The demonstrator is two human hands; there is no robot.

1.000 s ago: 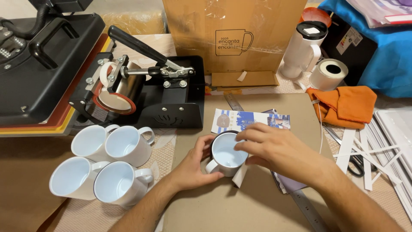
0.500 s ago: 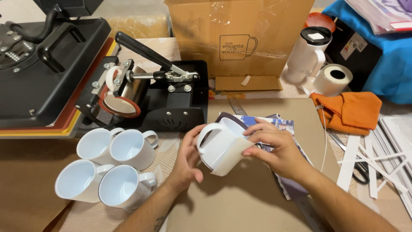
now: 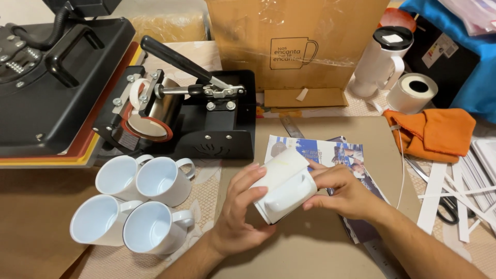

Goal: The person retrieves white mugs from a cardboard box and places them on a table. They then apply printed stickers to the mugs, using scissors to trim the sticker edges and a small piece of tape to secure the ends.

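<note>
A: What are the two hands doing at the centre of the view?

B: The left hand [image 3: 243, 206] and the right hand [image 3: 345, 192] are both clasping one white mug [image 3: 285, 186], which is lying tilted on its side between them, handle facing the camera. The left fingers [image 3: 254, 181] are curling round its left end; the right fingers [image 3: 316, 201] are pressing on its right end beside the handle. Both hands are closed firmly on the mug.

A: Where is the mug sitting relative to the surface?

B: It is being held just above the brown counter [image 3: 310, 253], over the edge of a printed blue-and-white sheet [image 3: 330, 154] lying flat there.

A: What is lying to the left?

B: Four more white mugs [image 3: 137, 204] are standing upright in a tight cluster, touching one another, open mouths up. Behind them a black mug press [image 3: 186, 113] is resting with its lever handle angled up and left, and a large flat heat press [image 3: 51, 77] is occupying the far left corner.

A: And to the right?

B: An orange cloth [image 3: 434, 132] is lying crumpled near a roll of tape [image 3: 412, 93] and a tall white tumbler with a black lid [image 3: 382, 59]. White paper strips [image 3: 454, 191] and scissors [image 3: 448, 209] are lying at the right edge. A brown cardboard box [image 3: 294, 41] is standing at the back.
</note>
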